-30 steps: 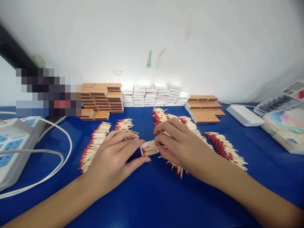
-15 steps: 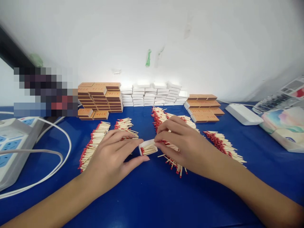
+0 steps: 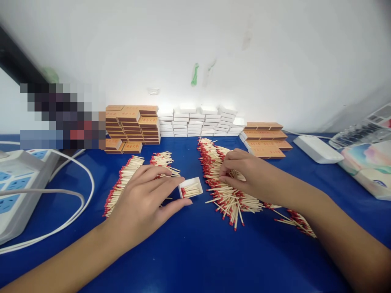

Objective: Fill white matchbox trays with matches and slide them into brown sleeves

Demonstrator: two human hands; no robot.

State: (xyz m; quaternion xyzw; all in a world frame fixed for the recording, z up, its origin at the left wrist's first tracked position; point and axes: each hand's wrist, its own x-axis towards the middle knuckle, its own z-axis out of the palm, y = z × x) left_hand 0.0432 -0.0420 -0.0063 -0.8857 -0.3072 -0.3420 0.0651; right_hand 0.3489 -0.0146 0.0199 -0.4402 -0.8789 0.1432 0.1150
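Observation:
A small white matchbox tray (image 3: 191, 189) with a few red-tipped matches in it lies on the blue table (image 3: 195, 252). My left hand (image 3: 146, 199) holds the tray's left end between thumb and fingers. My right hand (image 3: 241, 171) rests on the long pile of loose matches (image 3: 220, 183) to the right of the tray, its fingers pinched together on some of them. Two more match piles, one (image 3: 125, 183) and another (image 3: 163, 160), lie by my left hand.
Along the wall stand stacks of orange matchbox sleeves (image 3: 131, 126), white inner trays (image 3: 198, 121) and more orange sleeves (image 3: 265, 140). A power strip (image 3: 18, 191) with white cables sits at left. A white flat device (image 3: 316, 148) and a patterned packet (image 3: 366, 162) lie at right.
My right hand has left the tray and moved right onto the match pile. The left hand has stayed on the tray.

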